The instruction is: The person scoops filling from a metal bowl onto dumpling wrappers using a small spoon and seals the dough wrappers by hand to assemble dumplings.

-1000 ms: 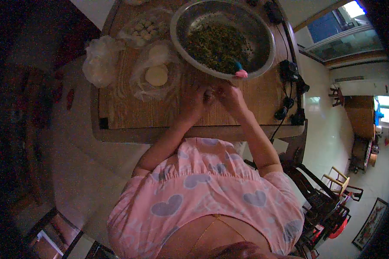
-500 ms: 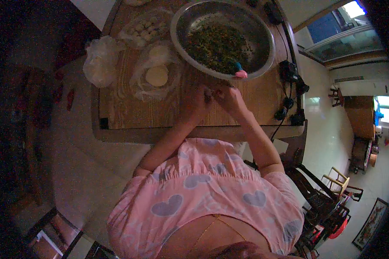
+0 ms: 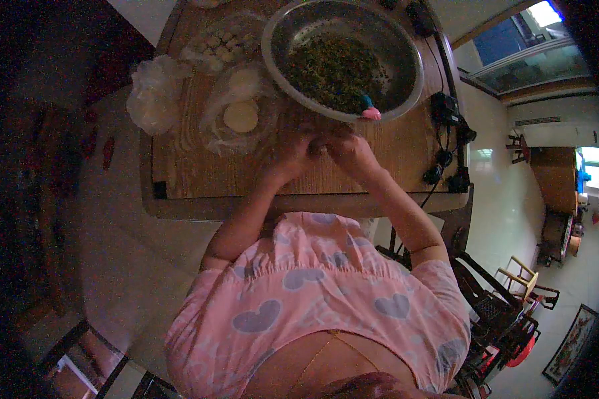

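Note:
My left hand (image 3: pixel 295 154) and my right hand (image 3: pixel 350 153) meet over the wooden table, just below the near rim of a large metal bowl (image 3: pixel 412 90). The fingers of both are curled together around something small that I cannot make out. Chopped green filling (image 3: pixel 336 70) lies in the bowl, and a utensil with a pink and blue handle (image 3: pixel 371 113) rests at its near rim. Left of my hands, round pale wrappers (image 3: pixel 241 116) sit in an open clear plastic bag (image 3: pixel 213 136). Behind them, several small whitish pieces (image 3: pixel 223 48) lie on another plastic bag.
A crumpled white plastic bag (image 3: pixel 154 96) is at the left edge of the wooden table (image 3: pixel 199 176). Black cables and an adapter (image 3: pixel 444 110) run along the right edge. Dark chairs (image 3: pixel 489 299) stand at the lower right.
Both hands have stayed near the bowl and shifted slightly; the left wrist and forearm have moved a little to the left, and the right forearm has swung slightly outward.

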The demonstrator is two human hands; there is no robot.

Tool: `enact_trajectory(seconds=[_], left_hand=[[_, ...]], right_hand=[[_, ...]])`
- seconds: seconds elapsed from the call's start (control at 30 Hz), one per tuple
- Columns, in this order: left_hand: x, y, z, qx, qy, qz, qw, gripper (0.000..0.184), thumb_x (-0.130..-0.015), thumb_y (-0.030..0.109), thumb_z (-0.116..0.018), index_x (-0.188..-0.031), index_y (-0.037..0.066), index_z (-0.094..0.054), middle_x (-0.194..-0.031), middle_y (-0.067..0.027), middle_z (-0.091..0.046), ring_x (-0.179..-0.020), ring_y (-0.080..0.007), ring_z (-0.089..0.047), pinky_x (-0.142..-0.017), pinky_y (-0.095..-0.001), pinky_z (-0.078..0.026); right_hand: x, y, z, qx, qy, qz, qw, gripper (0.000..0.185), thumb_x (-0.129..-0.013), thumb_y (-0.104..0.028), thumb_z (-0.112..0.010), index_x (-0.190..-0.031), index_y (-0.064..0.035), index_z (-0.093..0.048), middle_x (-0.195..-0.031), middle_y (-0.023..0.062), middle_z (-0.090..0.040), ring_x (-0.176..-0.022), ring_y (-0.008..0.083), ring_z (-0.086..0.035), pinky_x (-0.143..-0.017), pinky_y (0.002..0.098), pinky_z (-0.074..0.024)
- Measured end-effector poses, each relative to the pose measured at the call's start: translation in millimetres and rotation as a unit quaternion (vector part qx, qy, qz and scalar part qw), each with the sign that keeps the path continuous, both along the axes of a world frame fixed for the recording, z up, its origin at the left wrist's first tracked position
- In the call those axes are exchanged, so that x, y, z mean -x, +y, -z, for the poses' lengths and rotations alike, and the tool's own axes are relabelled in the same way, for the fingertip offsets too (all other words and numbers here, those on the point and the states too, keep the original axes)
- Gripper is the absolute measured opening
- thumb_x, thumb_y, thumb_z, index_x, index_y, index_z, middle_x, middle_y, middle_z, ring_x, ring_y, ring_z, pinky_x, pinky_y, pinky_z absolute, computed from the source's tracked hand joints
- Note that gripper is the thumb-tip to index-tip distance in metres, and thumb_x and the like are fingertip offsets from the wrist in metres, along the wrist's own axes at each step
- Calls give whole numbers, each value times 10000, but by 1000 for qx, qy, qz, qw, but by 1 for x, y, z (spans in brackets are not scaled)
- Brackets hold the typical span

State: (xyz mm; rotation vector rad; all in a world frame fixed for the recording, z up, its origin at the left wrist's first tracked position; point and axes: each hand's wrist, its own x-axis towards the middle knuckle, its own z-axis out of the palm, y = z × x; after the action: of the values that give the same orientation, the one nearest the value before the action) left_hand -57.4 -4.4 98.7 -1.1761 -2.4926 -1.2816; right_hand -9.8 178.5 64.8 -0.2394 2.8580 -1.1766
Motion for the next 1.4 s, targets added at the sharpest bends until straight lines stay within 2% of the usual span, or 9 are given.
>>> enact_trajectory(seconds=[0.4,0.5,0.63,0.7,0.83,0.97,1.07,1.2,1.4], left_hand=[[-24,13,16,133,-46,-144,980,465,-655,234,-696,-1023,26,-501,-1073,-208,-505,-1025,-407,-450,-907,-495,-350],[-23,13,9,70,16,-135,988,422,-692,197,-654,-1041,20,-497,-1063,-203,-512,-1000,-394,-469,-892,-485,-360],[-10,3,8,-54,-96,25,994,398,-721,110,-601,-1092,22,-486,-1069,-192,-522,-986,-381,-486,-895,-451,-371],[-6,4,6,11,-212,23,977,407,-725,80,-591,-1112,29,-476,-1080,-186,-523,-991,-379,-486,-894,-431,-381],[-6,5,-21,17,-162,26,986,387,-733,75,-586,-1103,28,-481,-1092,-189,-521,-996,-380,-485,-876,-422,-400],[-23,12,-17,-66,-119,-52,989,403,-712,129,-630,-1072,10,-494,-1063,-202,-524,-987,-373,-489,-858,-433,-407],[-24,4,-13,67,-157,-100,980,457,-676,184,-678,-1053,0,-497,-1033,-209,-524,-976,-374,-492,-865,-447,-395],[-27,9,-2,66,-91,-132,985,470,-648,204,-700,-1028,6,-506,-1021,-207,-522,-967,-387,-489,-866,-466,-384],[-13,5,-12,29,5,-76,997,368,-653,89,-651,-996,14,-539,-1067,-196,-521,-998,-401,-473,-873,-470,-377]], right_hand=[[-3,0,-14,-65,30,-9,997,206,-768,-84,-601,-972,-54,-601,-948,181,-585,-873,367,-565,-721,417,-473],[-4,-4,-28,-57,75,-13,995,194,-777,-84,-587,-968,-63,-602,-936,173,-590,-863,367,-565,-715,429,-472],[-2,1,-22,-110,13,-50,993,171,-773,-73,-568,-940,-76,-606,-895,155,-606,-834,350,-573,-701,429,-473],[0,1,-18,-134,54,-90,985,162,-763,-65,-565,-917,-81,-610,-869,151,-611,-806,342,-580,-689,422,-478],[5,2,0,-140,76,-109,981,175,-731,-42,-576,-895,-86,-618,-844,155,-610,-763,344,-585,-665,409,-485],[-1,-6,-20,-6,49,-25,998,132,-727,-45,-603,-857,-47,-621,-824,157,-610,-735,315,-611,-645,381,-497],[-6,-10,-37,96,-45,46,993,112,-731,-60,-618,-836,-21,-620,-811,154,-611,-726,288,-626,-637,362,-501],[-6,-11,-27,197,-125,119,965,112,-741,-80,-616,-839,-27,-624,-812,151,-611,-734,289,-625,-636,363,-498],[0,1,-18,-87,27,-38,995,112,-762,-93,-584,-861,-58,-625,-840,163,-603,-790,349,-578,-677,411,-479]])
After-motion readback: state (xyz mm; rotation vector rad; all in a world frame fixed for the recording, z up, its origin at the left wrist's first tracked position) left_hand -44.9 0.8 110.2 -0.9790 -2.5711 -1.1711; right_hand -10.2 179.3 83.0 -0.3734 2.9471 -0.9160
